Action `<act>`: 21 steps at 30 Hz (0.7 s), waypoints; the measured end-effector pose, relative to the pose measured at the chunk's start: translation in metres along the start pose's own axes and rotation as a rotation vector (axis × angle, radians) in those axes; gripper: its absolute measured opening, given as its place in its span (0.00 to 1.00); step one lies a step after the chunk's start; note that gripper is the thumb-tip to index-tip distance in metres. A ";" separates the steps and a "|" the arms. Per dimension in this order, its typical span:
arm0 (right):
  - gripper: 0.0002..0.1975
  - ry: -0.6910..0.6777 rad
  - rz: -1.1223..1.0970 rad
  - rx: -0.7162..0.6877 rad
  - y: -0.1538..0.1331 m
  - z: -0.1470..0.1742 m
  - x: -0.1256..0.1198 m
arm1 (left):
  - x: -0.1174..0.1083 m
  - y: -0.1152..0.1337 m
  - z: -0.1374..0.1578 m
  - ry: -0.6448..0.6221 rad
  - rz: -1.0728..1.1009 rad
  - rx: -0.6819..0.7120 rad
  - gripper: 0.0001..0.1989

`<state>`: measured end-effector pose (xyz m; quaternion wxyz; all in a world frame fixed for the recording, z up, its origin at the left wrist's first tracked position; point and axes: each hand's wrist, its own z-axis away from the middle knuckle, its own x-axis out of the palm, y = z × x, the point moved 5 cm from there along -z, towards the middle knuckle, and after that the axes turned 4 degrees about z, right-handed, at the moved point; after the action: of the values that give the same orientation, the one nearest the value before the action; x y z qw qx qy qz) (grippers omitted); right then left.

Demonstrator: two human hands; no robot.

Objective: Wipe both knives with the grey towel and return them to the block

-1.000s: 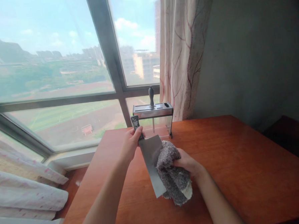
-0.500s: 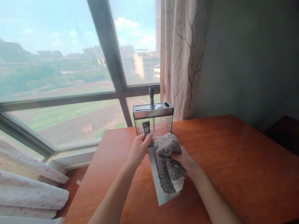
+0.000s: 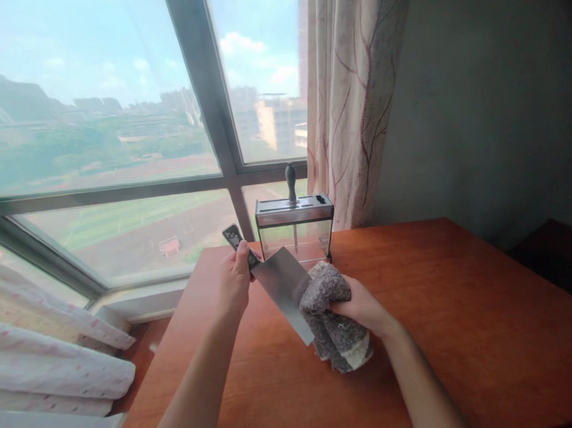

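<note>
My left hand is closed round the black handle of a cleaver, whose broad grey blade points right and down toward me. In my right hand is a bunched, fuzzy grey-brown cloth with a whitish edge. The cloth lies against the far end of the blade, overlapping its right corner. Both are held above the wooden table. Behind them stands a knife block with clear sides, a metal-trimmed top and one dark handle sticking up from it.
The reddish-brown wooden table stretches to both sides, its left edge near the window. Large window panes rise behind it. A patterned curtain hangs at the back, and another curtain is at the lower left.
My left hand has moved left and tilted the cleaver, so its blade now slants down to the right. The cloth in my right hand has slid right, uncovering more of the blade.
</note>
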<state>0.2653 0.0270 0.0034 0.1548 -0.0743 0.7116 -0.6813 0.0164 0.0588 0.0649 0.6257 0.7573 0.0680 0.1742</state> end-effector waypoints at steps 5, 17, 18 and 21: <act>0.24 0.603 0.432 -0.078 -0.010 0.007 -0.034 | -0.010 -0.007 -0.004 0.038 0.000 0.011 0.22; 0.29 0.703 0.592 -0.463 -0.045 0.038 0.004 | -0.004 -0.002 0.005 0.034 -0.043 0.057 0.22; 0.30 0.748 0.585 -0.444 -0.044 0.040 0.002 | -0.005 0.000 0.005 0.042 -0.055 0.069 0.22; 0.33 0.832 0.630 -0.505 -0.049 0.045 0.005 | -0.003 0.001 0.008 0.057 -0.063 0.080 0.21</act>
<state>0.2702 -0.0206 0.0500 0.0349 0.3804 0.8408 -0.3836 0.0166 0.0503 0.0639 0.5979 0.7739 0.1164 0.1733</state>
